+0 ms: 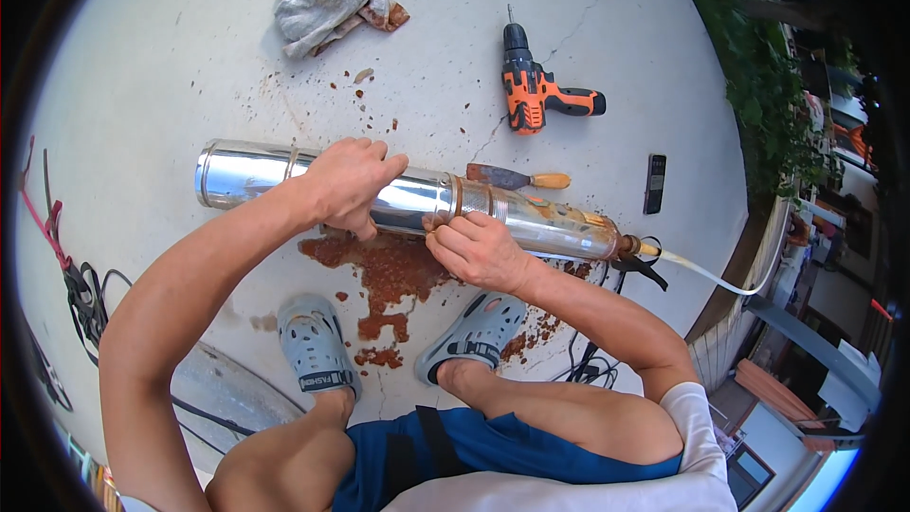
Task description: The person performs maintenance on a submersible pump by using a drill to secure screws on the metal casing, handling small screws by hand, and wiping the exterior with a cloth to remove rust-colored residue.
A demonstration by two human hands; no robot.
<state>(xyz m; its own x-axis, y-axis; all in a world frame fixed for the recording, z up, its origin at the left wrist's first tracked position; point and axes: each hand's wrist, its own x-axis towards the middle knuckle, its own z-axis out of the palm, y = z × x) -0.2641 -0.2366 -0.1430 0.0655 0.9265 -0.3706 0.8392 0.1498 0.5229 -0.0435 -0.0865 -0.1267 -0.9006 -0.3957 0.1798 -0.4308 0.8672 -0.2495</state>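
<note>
Lying across concrete floor (152, 66) above 2 grey clogs (313, 346): long steel pump cylinder (417, 201) w/ rusty stain beneath. Left hand (349, 182) fingers clamped over its middle; right hand (474, 251) fingers pinched on rusty ring (457, 197). Orange drill (533, 90), chisel (512, 177), rag (332, 0) near.

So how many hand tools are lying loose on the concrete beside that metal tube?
2. A cordless drill lies beyond the metal tube, and a wooden-handled scraper rests against the tube's far side, just past the right hand. The tube or arms could hide others.
</note>
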